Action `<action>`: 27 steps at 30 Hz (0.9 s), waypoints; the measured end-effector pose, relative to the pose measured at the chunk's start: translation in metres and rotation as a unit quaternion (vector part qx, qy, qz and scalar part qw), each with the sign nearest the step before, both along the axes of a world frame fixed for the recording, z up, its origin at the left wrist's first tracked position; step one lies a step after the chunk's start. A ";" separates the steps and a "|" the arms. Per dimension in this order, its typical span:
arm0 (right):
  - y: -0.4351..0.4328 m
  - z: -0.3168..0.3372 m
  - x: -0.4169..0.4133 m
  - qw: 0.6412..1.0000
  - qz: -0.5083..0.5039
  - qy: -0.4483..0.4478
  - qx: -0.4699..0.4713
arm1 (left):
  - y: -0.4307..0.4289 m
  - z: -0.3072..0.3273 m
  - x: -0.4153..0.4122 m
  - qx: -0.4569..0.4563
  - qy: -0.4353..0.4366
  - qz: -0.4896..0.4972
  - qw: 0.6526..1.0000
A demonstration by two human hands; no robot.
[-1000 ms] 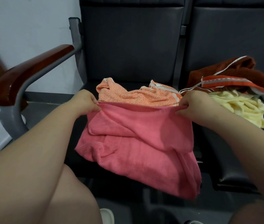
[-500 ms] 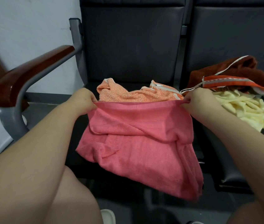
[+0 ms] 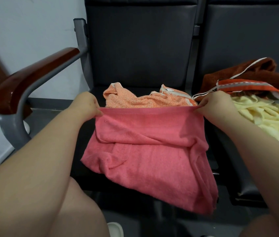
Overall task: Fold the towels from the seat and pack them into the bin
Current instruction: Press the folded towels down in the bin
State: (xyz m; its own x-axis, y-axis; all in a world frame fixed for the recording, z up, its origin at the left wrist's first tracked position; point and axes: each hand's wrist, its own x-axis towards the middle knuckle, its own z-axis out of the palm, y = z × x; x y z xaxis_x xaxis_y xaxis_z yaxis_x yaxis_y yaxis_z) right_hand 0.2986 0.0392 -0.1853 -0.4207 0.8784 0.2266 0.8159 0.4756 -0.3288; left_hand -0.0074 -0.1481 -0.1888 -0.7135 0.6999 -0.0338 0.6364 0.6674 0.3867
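Note:
A pink towel [image 3: 150, 151] hangs stretched over the front of the dark seat [image 3: 140, 48]. My left hand [image 3: 87, 105] pinches its top left corner and my right hand [image 3: 217, 104] pinches its top right corner, so the upper edge is taut. The lower part lies crumpled and droops past the seat's front edge. Behind it on the same seat lies an orange towel [image 3: 145, 100]. On the seat to the right lies a heap with a rust-brown towel [image 3: 248, 74], an orange striped one [image 3: 248, 85] and a pale yellow one [image 3: 262, 115]. No bin is in view.
A wooden armrest [image 3: 31, 79] on a grey metal frame [image 3: 13, 127] stands at the left, beside a pale wall. My knees fill the lower corners. A white shoe tip [image 3: 115, 229] shows at the bottom.
Both hands have pulled a little further apart and slightly away from me, tightening the pink towel's top edge. The rest of the towel hangs much the same.

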 end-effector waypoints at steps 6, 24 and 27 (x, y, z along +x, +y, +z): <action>0.005 0.023 0.010 0.984 0.003 0.179 -0.016 | 0.001 0.008 -0.006 0.168 0.054 -0.015 0.984; -0.052 0.136 0.027 0.783 0.034 0.572 0.244 | -0.011 0.137 0.054 0.585 0.152 -0.027 0.796; -0.054 0.138 0.028 0.776 0.031 0.586 0.231 | -0.014 0.151 0.059 0.611 0.091 -0.023 0.786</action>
State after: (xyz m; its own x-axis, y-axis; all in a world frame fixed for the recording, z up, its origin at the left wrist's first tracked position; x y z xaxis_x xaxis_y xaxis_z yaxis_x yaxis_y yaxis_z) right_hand 0.3265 -0.0148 -0.0475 0.2739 0.5749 0.7710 0.0563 0.7907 -0.6096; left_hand 0.0514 -0.1625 -0.0382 -0.6022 0.1564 0.7828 0.7674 -0.1566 0.6217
